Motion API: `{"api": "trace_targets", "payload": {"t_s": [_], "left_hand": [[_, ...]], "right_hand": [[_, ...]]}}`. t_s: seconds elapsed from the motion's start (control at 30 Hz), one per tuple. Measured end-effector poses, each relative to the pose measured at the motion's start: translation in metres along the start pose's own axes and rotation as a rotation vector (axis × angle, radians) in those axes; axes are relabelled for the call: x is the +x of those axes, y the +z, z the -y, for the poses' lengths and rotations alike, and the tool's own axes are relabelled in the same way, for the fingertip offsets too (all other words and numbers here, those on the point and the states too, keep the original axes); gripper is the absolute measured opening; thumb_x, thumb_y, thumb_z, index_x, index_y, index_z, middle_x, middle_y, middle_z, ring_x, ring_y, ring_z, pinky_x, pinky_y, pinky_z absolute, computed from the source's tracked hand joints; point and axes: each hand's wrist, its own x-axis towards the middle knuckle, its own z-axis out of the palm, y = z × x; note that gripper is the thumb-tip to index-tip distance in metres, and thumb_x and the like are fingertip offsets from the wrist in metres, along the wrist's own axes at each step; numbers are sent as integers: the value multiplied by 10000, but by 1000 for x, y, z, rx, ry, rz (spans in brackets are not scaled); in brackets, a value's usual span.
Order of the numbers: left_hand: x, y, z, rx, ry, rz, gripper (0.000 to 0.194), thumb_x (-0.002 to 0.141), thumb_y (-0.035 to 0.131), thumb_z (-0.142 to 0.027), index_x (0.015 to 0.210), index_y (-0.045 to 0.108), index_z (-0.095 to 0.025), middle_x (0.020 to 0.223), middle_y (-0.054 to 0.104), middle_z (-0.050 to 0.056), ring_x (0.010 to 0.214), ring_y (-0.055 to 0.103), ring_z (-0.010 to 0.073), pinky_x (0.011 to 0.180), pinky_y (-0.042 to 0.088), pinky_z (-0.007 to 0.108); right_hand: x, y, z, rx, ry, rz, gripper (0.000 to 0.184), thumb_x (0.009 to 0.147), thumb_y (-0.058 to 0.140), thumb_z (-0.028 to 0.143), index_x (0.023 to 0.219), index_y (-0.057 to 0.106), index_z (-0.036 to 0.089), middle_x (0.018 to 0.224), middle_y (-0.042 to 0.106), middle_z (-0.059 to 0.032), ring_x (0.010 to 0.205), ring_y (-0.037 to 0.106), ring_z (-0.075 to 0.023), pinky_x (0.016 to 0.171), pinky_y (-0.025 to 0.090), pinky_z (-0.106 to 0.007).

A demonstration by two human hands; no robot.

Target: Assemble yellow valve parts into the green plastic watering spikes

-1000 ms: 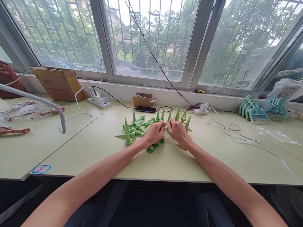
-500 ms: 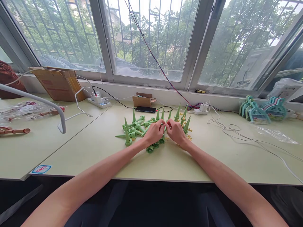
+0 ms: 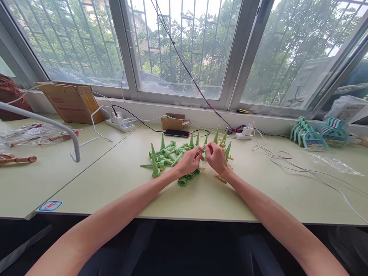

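Observation:
My left hand [image 3: 189,160] is closed, its curled fingers around a green plastic watering spike [image 3: 204,155] that is mostly hidden. Close on its right is my right hand [image 3: 216,157], with thumb and forefinger pinched together by that spike; whatever lies in the pinch is too small to make out. Loose green spikes [image 3: 166,154] lie in a heap left of the hands, and one stands upright [image 3: 155,168] at its front. Several spikes [image 3: 216,135] stand behind and right of my hands. Small yellow valve pieces [image 3: 231,158] lie beside my right hand, and flat tan pieces [image 3: 220,179] under its wrist.
A phone [image 3: 176,133] lies behind the spikes, before a small open cardboard box [image 3: 173,122]. A power strip [image 3: 120,124] and cables are at the back left. White cables [image 3: 283,155] and turquoise plastic items [image 3: 309,134] occupy the right. A white curved tube [image 3: 75,149] reaches in from the left.
My hands have parted slightly at the fingertips, the right one lifting and shifting a little to the right. More of the green spike shows between them.

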Motion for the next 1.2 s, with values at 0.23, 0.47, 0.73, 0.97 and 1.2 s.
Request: {"api": "trace_targets", "payload": {"t_s": [0.23,0.47,0.73,0.97,1.2], "left_hand": [[0,-1,2,32,54,113,271,830,423,-95,1034,565,-205,924,734,13,771,644,139,708,466,243],[1,0,3,29,58,83,192,867,440,-169,970,598,-200,891,713,17,760,635,144,699,471,247],[7,-1,5,-172,-126,-164,327,944,408,-477,856,539,-191,751,660,3,564,530,107,557,425,226],[8,-1,8,-160,-147,-226,376,928,431,-487,717,498,-183,639,579,-14,564,503,107,572,404,235],[10,-1,8,-129,-162,-244,358,903,458,-464,684,482,-182,618,525,-24,568,459,106,554,382,237]], "right_hand": [[-1,-2,1,16,1,-47,293,982,335,353,831,527,192,673,577,2,600,509,-134,624,360,-229],[0,-1,1,39,-35,-64,288,979,340,327,841,549,186,702,587,-5,615,506,-133,636,363,-232],[0,3,0,237,-211,-94,268,968,422,325,796,572,184,725,595,-23,635,506,-142,630,381,-257],[-1,6,0,290,-242,-65,280,974,435,344,798,588,188,720,596,-22,619,494,-139,602,381,-261],[-2,8,1,316,-257,-57,272,969,442,345,803,589,188,749,604,-33,644,515,-142,592,395,-257]]}}
